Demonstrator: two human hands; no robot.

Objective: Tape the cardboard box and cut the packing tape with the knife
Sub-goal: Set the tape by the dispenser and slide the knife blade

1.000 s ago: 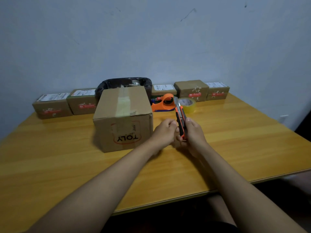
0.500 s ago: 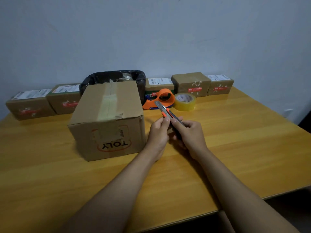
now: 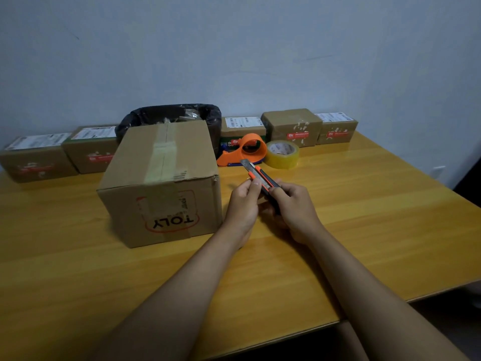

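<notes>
A row of small parcels [image 3: 36, 158] lines the back of the table [image 3: 377, 217], out of the working space. Nearer, the box [image 3: 161, 183] sits left of centre with a tape strip [image 3: 162, 155] already along its top seam and down the front, so the taping looks at least partly done. Just right of it, the left hand [image 3: 243, 204] pinches the knife [image 3: 260, 178] near the slider, probably to work the blade, while the right hand [image 3: 292, 207] is closed around the handle to steady it; the blade points up and away from both. Behind them, the dispenser [image 3: 243, 151] and tape roll [image 3: 282, 155] rest within reach.
</notes>
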